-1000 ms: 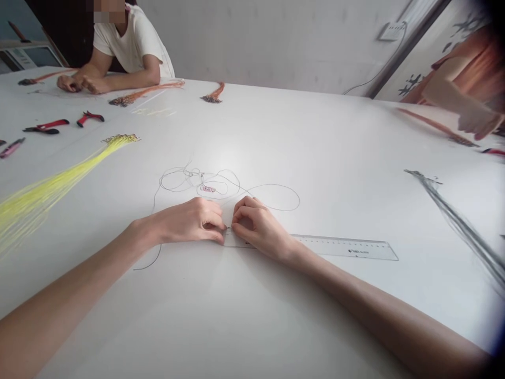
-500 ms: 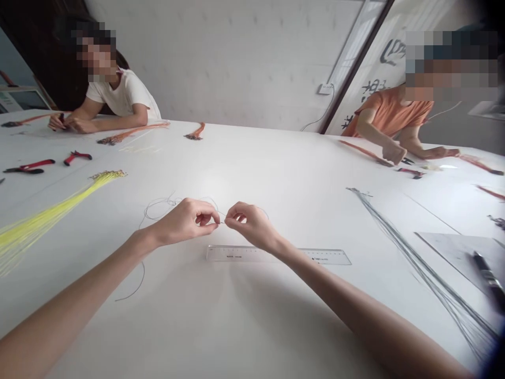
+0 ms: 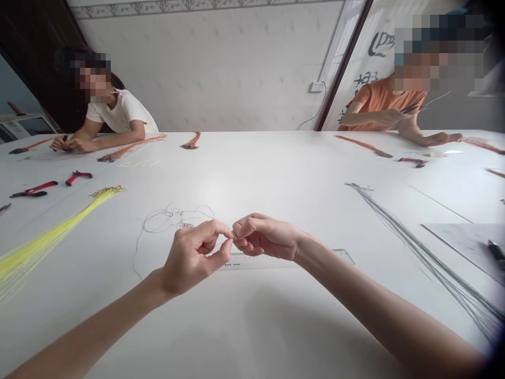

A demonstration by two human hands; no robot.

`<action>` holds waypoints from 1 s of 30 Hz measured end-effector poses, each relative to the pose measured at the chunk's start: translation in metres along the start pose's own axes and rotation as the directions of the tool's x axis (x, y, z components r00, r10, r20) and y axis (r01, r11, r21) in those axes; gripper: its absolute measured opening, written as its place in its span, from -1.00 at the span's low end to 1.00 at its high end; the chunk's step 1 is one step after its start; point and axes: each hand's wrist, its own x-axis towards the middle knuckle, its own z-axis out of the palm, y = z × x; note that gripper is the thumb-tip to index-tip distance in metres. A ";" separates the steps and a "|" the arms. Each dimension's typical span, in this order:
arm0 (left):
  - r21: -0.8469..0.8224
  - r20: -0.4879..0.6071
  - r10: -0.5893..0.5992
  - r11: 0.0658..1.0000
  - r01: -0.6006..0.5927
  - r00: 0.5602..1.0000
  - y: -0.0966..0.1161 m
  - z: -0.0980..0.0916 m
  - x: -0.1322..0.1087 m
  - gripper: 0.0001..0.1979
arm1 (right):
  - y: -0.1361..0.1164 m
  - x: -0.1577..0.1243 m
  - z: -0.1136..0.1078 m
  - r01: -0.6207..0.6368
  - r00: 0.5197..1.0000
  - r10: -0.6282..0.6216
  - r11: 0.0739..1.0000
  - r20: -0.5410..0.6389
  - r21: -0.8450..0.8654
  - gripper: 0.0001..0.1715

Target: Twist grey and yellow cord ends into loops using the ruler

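My left hand and my right hand are raised above the white table, fingertips pinched together and almost touching each other. Both pinch a thin grey wire, whose loose coils lie on the table just beyond my left hand. A small pink tag lies among the coils. A clear plastic ruler rests flat on the table under my right wrist, partly hidden by both hands.
A bundle of yellow cords lies at left, a bundle of grey wires at right. Red-handled pliers and orange cords lie far left. One person sits at the far left, another at the far right.
Both hands lifted off the ruler and came nearer to me, still pinching the wire. The camera tilted up, bringing the two other people and the wall into view.
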 end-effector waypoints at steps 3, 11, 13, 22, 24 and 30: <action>0.031 -0.023 0.055 0.998 -0.054 0.998 0.008 -0.004 0.002 -0.85 | -0.010 -0.006 0.009 -0.068 0.997 0.066 0.997 0.027 0.041 -0.80; 0.049 -0.082 0.157 0.987 -0.154 0.984 0.014 -0.010 0.003 -0.84 | -0.018 -0.016 0.025 -0.122 0.991 0.126 0.989 -0.049 0.079 -0.79; 0.079 -0.096 0.193 0.979 -0.186 0.976 0.015 -0.012 0.005 -0.84 | -0.018 -0.017 0.027 -0.110 0.992 0.115 0.989 -0.048 0.096 -0.79; 0.133 -0.122 0.202 0.973 -0.186 0.972 0.026 -0.018 0.007 -0.84 | -0.021 -0.021 0.029 0.039 0.999 -0.039 0.999 -0.011 -0.024 -0.80; 0.137 -0.131 0.169 0.979 -0.151 0.977 0.027 -0.018 0.006 -0.85 | -0.023 -0.022 0.027 0.202 0.974 -0.217 0.959 -0.060 -0.200 -0.85; 0.049 -0.194 0.024 0.999 -0.014 0.981 0.028 -0.020 0.003 -0.89 | -0.015 -0.023 0.031 0.577 0.600 -0.800 0.448 -0.019 -0.683 -0.90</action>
